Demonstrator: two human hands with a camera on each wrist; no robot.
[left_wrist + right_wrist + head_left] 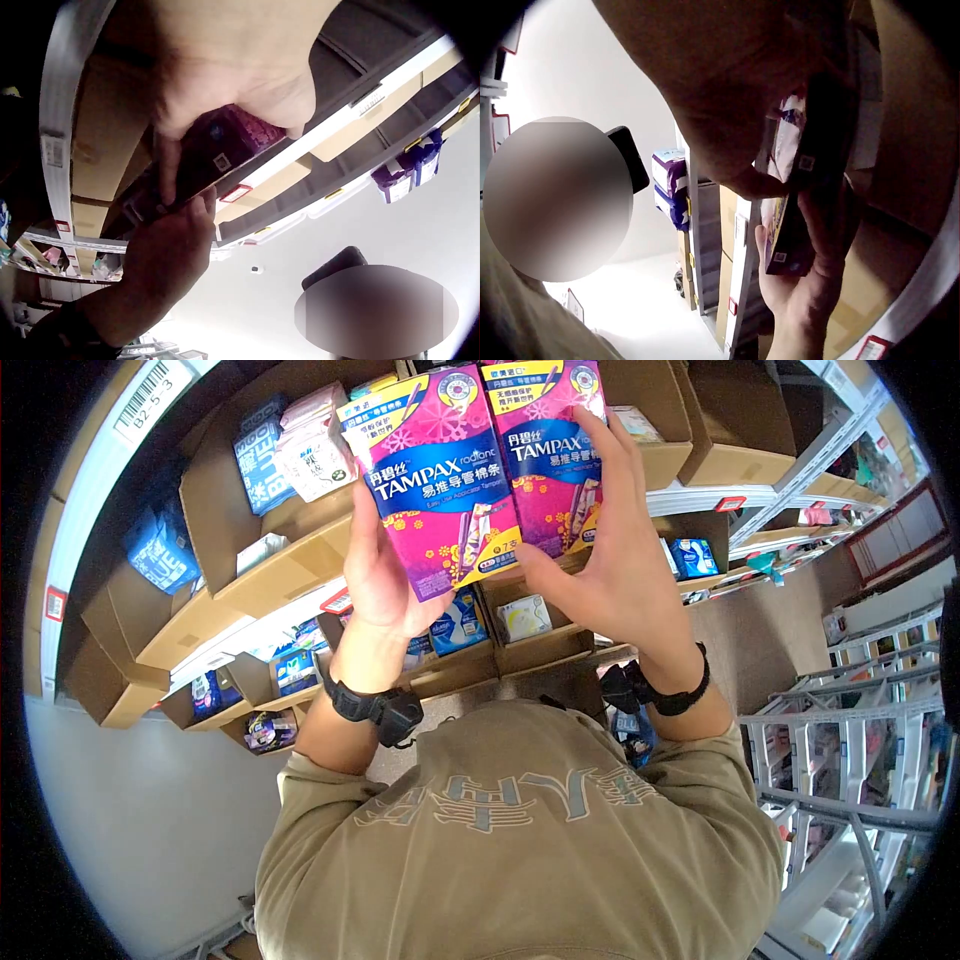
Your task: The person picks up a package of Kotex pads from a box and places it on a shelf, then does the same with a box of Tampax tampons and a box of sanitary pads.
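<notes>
Two pink and blue Tampax tampon boxes are held up side by side in front of the chest, printed fronts toward the head camera. My left hand (385, 585) grips the left tampon box (440, 525) with its thumb along the near side edge. The right tampon box (548, 485) is in my right hand (630, 565), thumb at its lower left corner and fingers over its right side. In the right wrist view, the ends of both boxes (787, 251) show small square codes. Dark shade covers the box (240, 139) under the palm in the left wrist view.
Cardboard bins (250, 590) on tiered shelves hold blue packs (165, 550), white pads packs (525, 618) and other packets. More racking (850, 760) stands to the right, past the aisle floor (740, 640). A barcode label (153, 400) marks the upper left shelf post.
</notes>
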